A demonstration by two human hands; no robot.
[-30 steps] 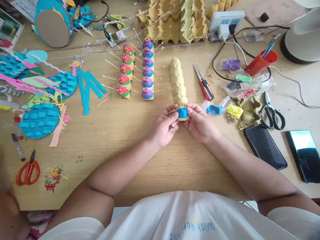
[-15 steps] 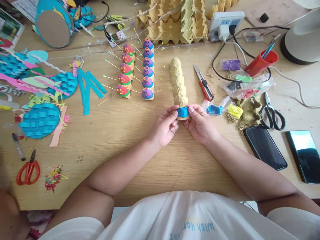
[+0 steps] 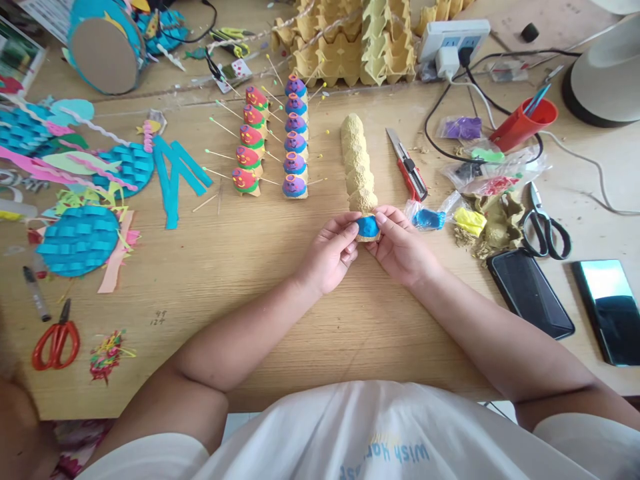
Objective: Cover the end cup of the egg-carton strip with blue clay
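Between my two hands is the near end of a bare egg-carton strip [image 3: 361, 175], a row of several pale bumps pointing away from me. A flat piece of blue clay [image 3: 369, 227] covers the front of its nearest bump. My left hand [image 3: 333, 250] grips the strip's left side, with the thumb at the clay's edge. From the right, my right hand [image 3: 400, 247] pinches the same end, its thumb on the clay's upper right edge. Farther left stand two decorated strips, a red-and-green caterpillar [image 3: 250, 140] and a purple-and-blue caterpillar [image 3: 295, 143], both with pins stuck in.
A utility knife [image 3: 407, 167] lies right of the strip, near bagged blue clay [image 3: 429, 219] and yellow clay [image 3: 470, 221]. Black scissors [image 3: 545, 230] and two phones [image 3: 531, 293] are farther right. Red-handled scissors [image 3: 57, 343] and woven blue paper discs [image 3: 79, 241] lie left.
The blue clay shows slightly more rounded between my thumbs, and the strip's near end has shifted a little to the right. Both hands keep their hold.
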